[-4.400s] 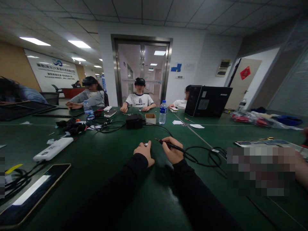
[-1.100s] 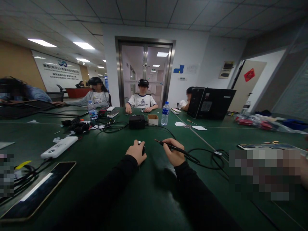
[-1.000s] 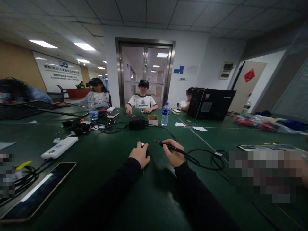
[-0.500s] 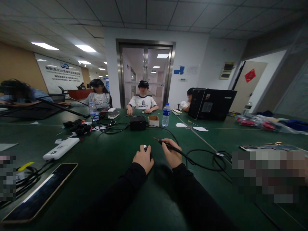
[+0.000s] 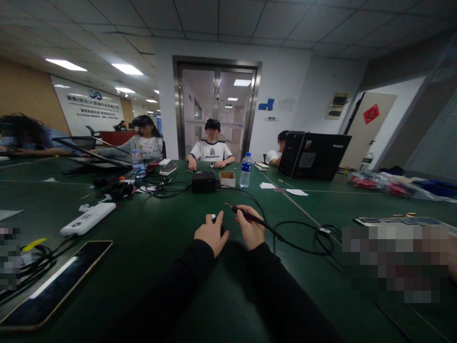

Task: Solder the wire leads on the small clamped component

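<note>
In my right hand (image 5: 252, 228) is a soldering iron (image 5: 252, 216), gripped like a pen, its thin tip pointing left and slightly up. A black cable (image 5: 303, 244) trails from its back end to the right. My left hand (image 5: 210, 234) rests on the green table (image 5: 171, 290), with its fingers around a small silver-and-black object (image 5: 213, 218). Most of that object is hidden under the fingers, so its kind cannot be made out. The iron's tip is above and just right of the left fingers, apart from the object.
Ahead stand a black box (image 5: 203, 183), a small open carton (image 5: 227, 180) and a water bottle (image 5: 245, 170). At left lie a phone (image 5: 57, 286), a white power strip (image 5: 88, 219) and tangled black cables. A large laptop (image 5: 314, 155) stands at right. Several people sit around the table.
Both my hands have shifted slightly left in view, and the iron's tip is nearer the left fingers. At far left, a person's dark laptop-like panel has tilted. My grips look the same.
</note>
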Demonstrator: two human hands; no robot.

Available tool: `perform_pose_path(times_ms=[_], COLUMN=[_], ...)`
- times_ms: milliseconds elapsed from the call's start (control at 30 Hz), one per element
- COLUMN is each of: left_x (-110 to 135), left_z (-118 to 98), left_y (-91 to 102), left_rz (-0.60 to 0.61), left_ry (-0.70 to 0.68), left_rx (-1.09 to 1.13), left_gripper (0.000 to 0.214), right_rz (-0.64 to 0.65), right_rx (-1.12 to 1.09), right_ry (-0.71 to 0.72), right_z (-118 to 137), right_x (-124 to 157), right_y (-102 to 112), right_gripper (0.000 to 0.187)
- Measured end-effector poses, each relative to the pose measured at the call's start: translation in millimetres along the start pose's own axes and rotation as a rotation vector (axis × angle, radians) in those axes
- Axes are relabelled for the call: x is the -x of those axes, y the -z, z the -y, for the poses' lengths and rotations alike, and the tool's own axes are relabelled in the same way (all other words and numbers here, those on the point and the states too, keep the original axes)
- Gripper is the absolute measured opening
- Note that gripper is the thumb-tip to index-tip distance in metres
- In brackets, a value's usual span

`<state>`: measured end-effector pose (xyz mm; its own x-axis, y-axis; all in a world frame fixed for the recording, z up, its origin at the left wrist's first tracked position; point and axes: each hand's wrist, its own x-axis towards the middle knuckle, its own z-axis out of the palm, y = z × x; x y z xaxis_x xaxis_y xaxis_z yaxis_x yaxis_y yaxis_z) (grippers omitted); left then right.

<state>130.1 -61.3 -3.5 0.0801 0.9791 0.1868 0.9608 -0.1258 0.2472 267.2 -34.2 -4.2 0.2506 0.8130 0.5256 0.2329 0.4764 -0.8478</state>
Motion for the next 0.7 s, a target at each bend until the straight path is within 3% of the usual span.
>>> perform_pose_path(times_ms=[167, 233, 367, 700], left_x=[-34.8, -54.5, -79.9, -77.1], left_z=[28.5, 43.2, 61.2, 66.0], left_y=[8.5, 2.1, -19.4, -39.9], left_rz=[0.018, 0.057, 0.098, 0.036], left_ry=[0.123, 0.177, 0.134, 0.103], left_rx=[0.158, 0.233, 0.333, 0.604], left_gripper=[0.069, 0.068, 0.053, 0.037], right_rz=[-0.05, -0.057, -0.005, 0.053], right_rx=[0.008, 0.017, 0.015, 0.089], right_ry=[0.007, 0.007, 0.015, 0.099], right_z=[-0.2, -2.7, -8.5, -9.9], right_x=[-2.6, -3.0, -1.9, 3.2], right_y=[7.5, 9.2, 9.3, 5.5], right_gripper=[0.019, 0.018, 0.017, 0.016])
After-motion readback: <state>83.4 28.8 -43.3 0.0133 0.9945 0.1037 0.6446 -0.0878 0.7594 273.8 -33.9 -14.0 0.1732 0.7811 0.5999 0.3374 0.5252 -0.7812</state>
